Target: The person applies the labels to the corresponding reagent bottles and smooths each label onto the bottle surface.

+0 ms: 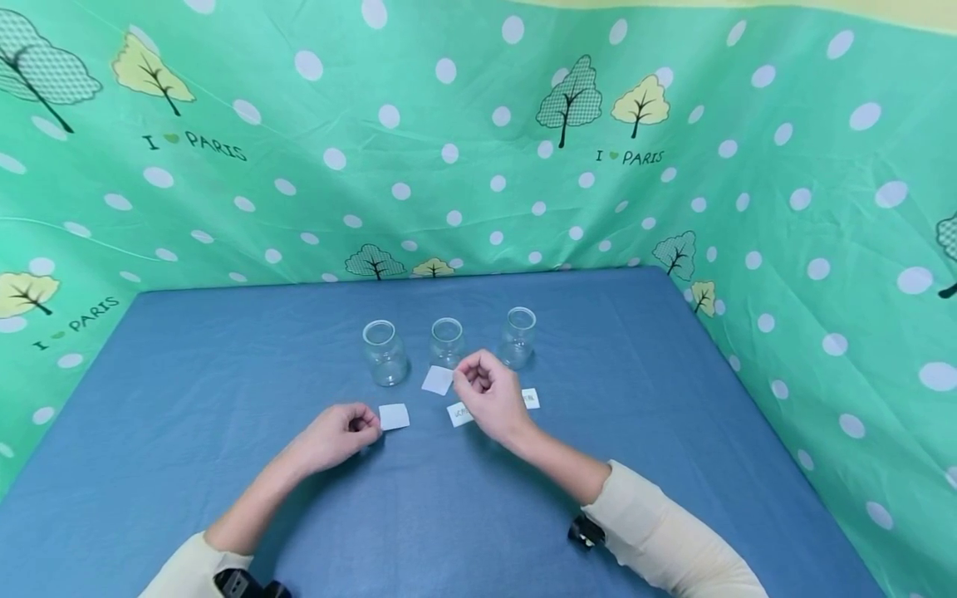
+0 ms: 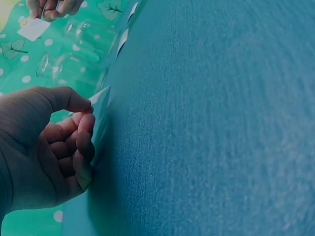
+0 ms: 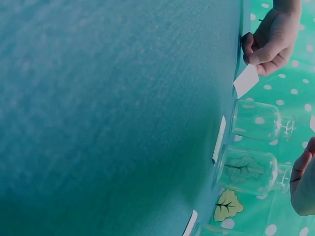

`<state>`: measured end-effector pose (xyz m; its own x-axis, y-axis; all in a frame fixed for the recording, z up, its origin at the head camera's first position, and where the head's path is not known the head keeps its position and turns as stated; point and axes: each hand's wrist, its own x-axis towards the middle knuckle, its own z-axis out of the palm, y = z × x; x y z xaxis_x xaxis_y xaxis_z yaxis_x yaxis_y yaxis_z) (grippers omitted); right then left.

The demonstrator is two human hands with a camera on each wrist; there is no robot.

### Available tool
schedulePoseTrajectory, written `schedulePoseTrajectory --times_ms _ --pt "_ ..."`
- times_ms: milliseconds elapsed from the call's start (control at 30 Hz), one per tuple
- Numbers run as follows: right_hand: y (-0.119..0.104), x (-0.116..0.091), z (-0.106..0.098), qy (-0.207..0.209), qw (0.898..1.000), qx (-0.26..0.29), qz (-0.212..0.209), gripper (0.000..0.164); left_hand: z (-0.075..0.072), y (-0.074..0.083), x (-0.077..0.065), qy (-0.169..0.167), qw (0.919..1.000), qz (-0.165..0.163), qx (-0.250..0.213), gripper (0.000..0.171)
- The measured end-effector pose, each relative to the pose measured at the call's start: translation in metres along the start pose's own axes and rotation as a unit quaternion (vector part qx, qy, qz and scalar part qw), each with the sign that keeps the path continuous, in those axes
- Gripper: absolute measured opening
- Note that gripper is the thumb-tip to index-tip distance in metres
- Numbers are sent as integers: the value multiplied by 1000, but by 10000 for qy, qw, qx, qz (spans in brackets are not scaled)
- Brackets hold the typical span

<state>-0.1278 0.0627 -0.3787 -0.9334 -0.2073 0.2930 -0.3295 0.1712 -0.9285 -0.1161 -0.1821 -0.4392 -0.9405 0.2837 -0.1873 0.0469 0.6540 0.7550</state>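
My left hand (image 1: 336, 436) pinches a small white paper slip (image 1: 394, 416) by its edge, low over the blue cloth. Between thumb and fingertips of my right hand (image 1: 493, 399) is a second white slip (image 1: 437, 380), raised in front of the middle glass jar (image 1: 447, 342). Two more slips with handwriting lie on the cloth: one label (image 1: 459, 414) left of the right hand, partly covered by it, and another label (image 1: 531, 399) to its right. In the left wrist view the left slip (image 2: 100, 96) shows mostly edge-on.
A clear glass jar (image 1: 385, 361) stands to the left of the middle one and another jar (image 1: 518, 342) to the right, all upright and lidless. Blue cloth (image 1: 224, 399) covers the table. A green dotted curtain (image 1: 449, 108) rises behind and at the sides.
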Motion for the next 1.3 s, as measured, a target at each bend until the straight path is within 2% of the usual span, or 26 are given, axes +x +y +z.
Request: schedulePoseTrajectory --times_ms 467,1033,1300 --pt "1 0 0 -14 10000 10 -14 5 2 -2 2 281 9970 194 690 5" --pt "0 -1 2 -24 10000 -3 37 6 0 -7 3 474 9948 306 848 6" --pt "0 -2 3 -49 9999 -70 67 5 1 -9 3 460 9956 203 790 7"
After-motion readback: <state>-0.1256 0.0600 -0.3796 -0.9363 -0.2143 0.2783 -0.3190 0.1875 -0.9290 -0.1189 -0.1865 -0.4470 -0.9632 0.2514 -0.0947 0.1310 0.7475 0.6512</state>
